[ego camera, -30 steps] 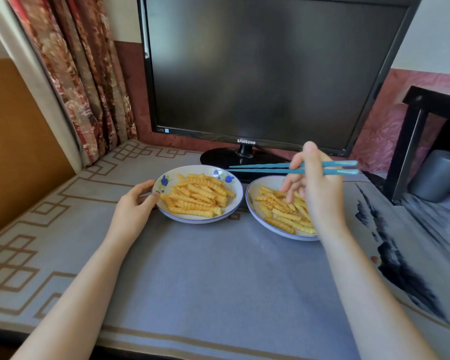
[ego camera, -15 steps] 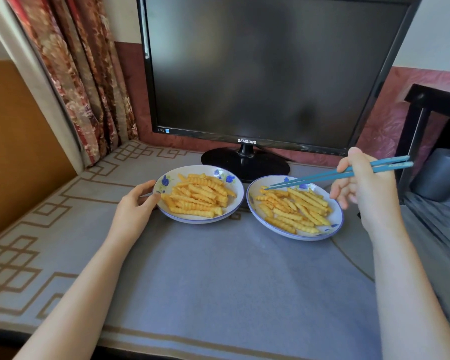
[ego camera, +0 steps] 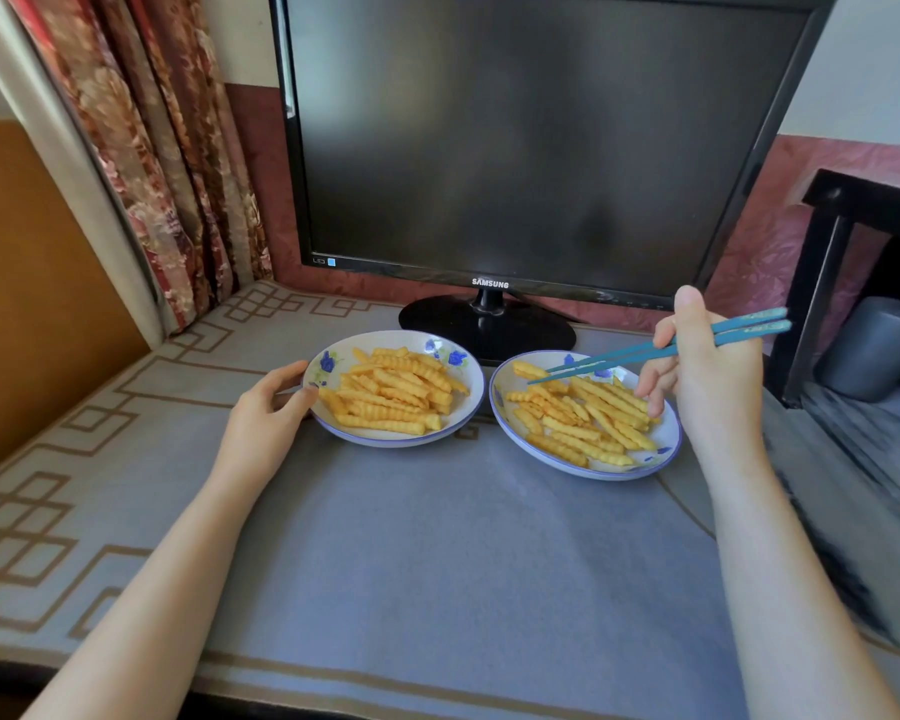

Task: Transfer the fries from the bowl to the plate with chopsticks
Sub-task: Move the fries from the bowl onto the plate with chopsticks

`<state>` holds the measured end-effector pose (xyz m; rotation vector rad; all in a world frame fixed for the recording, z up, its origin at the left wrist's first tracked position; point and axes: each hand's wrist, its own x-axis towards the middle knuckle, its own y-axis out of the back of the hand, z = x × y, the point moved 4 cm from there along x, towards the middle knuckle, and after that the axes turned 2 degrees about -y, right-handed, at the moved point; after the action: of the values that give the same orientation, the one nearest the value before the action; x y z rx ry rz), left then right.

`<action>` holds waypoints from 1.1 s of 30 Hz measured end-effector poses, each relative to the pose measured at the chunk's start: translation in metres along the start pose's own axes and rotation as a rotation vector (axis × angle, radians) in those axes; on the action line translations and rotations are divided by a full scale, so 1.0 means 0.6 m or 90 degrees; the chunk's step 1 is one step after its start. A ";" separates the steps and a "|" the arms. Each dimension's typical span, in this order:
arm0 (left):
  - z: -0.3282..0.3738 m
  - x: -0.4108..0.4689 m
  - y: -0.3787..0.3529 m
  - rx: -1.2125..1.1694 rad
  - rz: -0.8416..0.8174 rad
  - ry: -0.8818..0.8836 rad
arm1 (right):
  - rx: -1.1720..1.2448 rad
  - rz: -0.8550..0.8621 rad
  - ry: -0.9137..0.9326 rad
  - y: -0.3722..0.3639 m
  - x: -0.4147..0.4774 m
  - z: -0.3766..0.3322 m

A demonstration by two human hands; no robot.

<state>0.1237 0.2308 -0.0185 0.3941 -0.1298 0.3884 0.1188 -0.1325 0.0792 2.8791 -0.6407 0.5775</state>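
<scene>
Fingers (ego camera: 651, 394) of my right hand (ego camera: 713, 387) curled round the chopsticks (ego camera: 614, 360), tips nearly together at one fry (ego camera: 527, 368) near the far rim of the right dish (ego camera: 593, 474), left hand (ego camera: 266, 413) gripping the left dish (ego camera: 385, 443): insufficient pinch could drop it onto the cloth (ego camera: 437, 537) in transit

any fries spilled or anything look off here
Nothing stands out. All fries lie inside the left dish and the right dish, none on the grey cloth. The chopsticks are in the right hand, tips over the right dish.
</scene>
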 end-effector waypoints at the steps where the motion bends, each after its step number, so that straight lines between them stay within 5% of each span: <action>1: 0.001 0.000 0.000 -0.001 0.000 -0.001 | 0.010 0.007 0.001 0.002 -0.001 -0.002; 9: 0.002 -0.001 -0.001 0.000 0.004 0.001 | 0.115 0.031 0.022 -0.004 -0.017 -0.022; 25: 0.001 0.000 -0.001 -0.002 0.002 0.004 | 0.086 -0.237 0.043 -0.158 -0.083 -0.007; 33: 0.003 -0.001 -0.002 -0.004 0.003 0.001 | 0.106 -0.216 0.030 -0.143 -0.074 -0.004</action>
<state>0.1237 0.2289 -0.0173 0.3882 -0.1307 0.3924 0.1179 -0.0376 0.0598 3.0158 -0.0932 0.6707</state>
